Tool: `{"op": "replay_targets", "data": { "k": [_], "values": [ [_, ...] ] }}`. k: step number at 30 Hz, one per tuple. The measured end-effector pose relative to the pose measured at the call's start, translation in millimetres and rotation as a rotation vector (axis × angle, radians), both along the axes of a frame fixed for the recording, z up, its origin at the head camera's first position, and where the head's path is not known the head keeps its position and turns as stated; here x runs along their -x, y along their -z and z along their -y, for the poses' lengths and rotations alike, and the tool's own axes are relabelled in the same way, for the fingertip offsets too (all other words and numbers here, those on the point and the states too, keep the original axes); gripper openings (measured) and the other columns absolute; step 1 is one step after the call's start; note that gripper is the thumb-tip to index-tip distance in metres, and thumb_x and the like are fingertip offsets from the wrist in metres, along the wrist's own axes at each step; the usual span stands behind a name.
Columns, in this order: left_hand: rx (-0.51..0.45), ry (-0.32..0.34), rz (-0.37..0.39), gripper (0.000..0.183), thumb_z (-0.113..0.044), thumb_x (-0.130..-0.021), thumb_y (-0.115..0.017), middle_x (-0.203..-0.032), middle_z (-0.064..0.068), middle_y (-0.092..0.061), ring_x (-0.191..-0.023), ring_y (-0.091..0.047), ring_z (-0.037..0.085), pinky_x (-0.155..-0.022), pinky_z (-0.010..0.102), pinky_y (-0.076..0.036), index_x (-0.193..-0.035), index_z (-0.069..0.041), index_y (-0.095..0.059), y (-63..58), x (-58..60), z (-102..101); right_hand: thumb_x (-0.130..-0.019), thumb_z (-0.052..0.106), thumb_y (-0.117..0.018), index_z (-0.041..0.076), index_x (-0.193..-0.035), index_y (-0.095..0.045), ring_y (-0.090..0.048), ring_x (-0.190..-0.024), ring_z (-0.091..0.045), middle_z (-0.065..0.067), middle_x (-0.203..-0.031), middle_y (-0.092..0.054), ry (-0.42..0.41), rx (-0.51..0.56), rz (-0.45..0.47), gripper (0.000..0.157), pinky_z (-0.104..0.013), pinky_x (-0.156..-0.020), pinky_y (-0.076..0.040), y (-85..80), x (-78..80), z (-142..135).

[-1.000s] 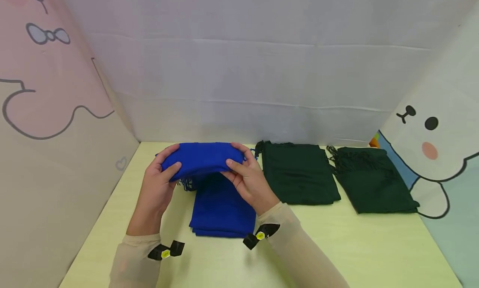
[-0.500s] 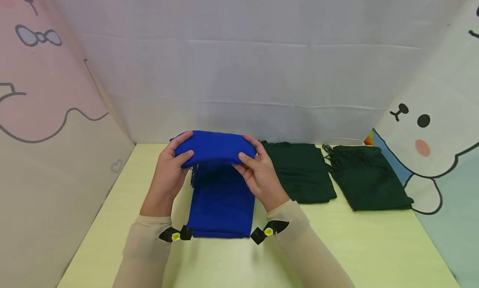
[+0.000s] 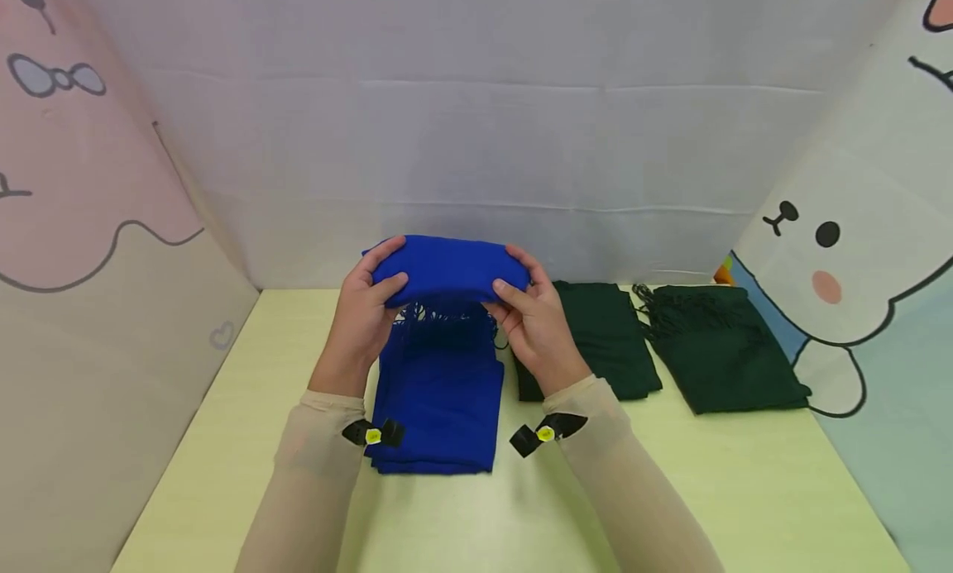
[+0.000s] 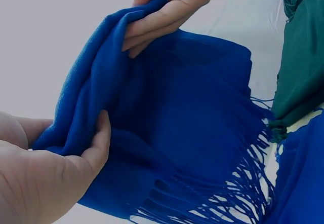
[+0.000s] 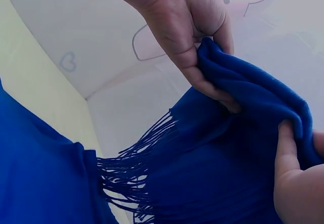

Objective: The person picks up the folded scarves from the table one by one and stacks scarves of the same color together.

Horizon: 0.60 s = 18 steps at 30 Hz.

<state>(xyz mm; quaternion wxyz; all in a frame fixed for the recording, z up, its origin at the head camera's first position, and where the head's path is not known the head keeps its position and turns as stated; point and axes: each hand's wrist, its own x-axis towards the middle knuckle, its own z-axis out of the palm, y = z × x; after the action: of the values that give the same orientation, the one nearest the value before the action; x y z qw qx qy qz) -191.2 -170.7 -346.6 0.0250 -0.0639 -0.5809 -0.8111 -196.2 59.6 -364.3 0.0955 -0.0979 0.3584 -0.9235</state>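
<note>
A blue fringed scarf, gathered into a thick folded roll along its top, is held up over the table by both hands. My left hand grips its left end, thumb on the near face and fingers behind. At the right end, my right hand holds it the same way. Below the roll the cloth hangs down in a flat panel, and its fringe dangles from the lower edge in the left wrist view. Folded blue cloth lies on the table beneath, partly covered by the hanging fringe in the head view.
To the right lie two folded dark green scarves, the nearer one partly behind my right hand and the other with fringe at its upper left. A white back wall and printed side panels enclose the pale yellow table.
Both hands have raised the blue scarf and carried it rightward and away in the head view. Its hanging fringe now shows below the roll. The view has shifted slightly.
</note>
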Motion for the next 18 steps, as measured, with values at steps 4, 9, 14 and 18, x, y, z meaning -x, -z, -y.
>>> {"op": "replay_targets", "data": {
  "k": [4, 9, 14, 18],
  "values": [
    [-0.019, -0.006, -0.016, 0.048, 0.004, -0.103, -0.045, -0.16, 0.005, -0.025, -0.142, -0.037, 0.025, -0.096, 0.026, -0.051, -0.149, -0.012, -0.045, 0.2, 7.7, -4, -0.098, -0.013, -0.048, 0.014, -0.151, -0.039, -0.054, -0.123, -0.029, -0.013, -0.153, -0.034, 0.012, -0.027, 0.002, 0.059, -0.032, -0.086, -0.058, -1.8, 7.3, -2],
    [-0.024, -0.019, -0.061, 0.048, 0.003, -0.103, -0.045, -0.161, 0.003, -0.023, -0.143, -0.036, 0.024, -0.099, 0.027, -0.05, -0.147, -0.015, -0.048, -5.3, 14.2, -7, -0.098, -0.013, -0.049, 0.013, -0.149, -0.043, -0.046, -0.132, -0.034, -0.011, -0.155, -0.033, 0.033, -0.027, -0.022, 0.058, -0.035, -0.09, -0.056, -6.6, 16.2, -1],
    [-0.033, -0.031, -0.032, 0.048, 0.003, -0.103, -0.045, -0.161, 0.003, -0.02, -0.142, -0.036, 0.024, -0.095, 0.028, -0.052, -0.147, -0.015, -0.049, -8.6, 18.3, -8, -0.097, -0.014, -0.05, 0.012, -0.148, -0.044, -0.044, -0.134, -0.035, -0.01, -0.155, -0.033, 0.047, -0.04, -0.024, 0.058, -0.035, -0.088, -0.057, -7.6, 21.6, 0],
    [-0.03, -0.026, -0.011, 0.048, 0.003, -0.104, -0.044, -0.161, 0.004, -0.021, -0.142, -0.037, 0.025, -0.094, 0.027, -0.052, -0.148, -0.016, -0.048, 1.6, 18.6, -5, -0.097, -0.013, -0.05, 0.015, -0.145, -0.047, -0.044, -0.134, -0.035, -0.009, -0.156, -0.03, 0.052, -0.068, -0.007, 0.055, -0.034, -0.087, -0.057, 2.5, 23.1, 2]
  ]
}}
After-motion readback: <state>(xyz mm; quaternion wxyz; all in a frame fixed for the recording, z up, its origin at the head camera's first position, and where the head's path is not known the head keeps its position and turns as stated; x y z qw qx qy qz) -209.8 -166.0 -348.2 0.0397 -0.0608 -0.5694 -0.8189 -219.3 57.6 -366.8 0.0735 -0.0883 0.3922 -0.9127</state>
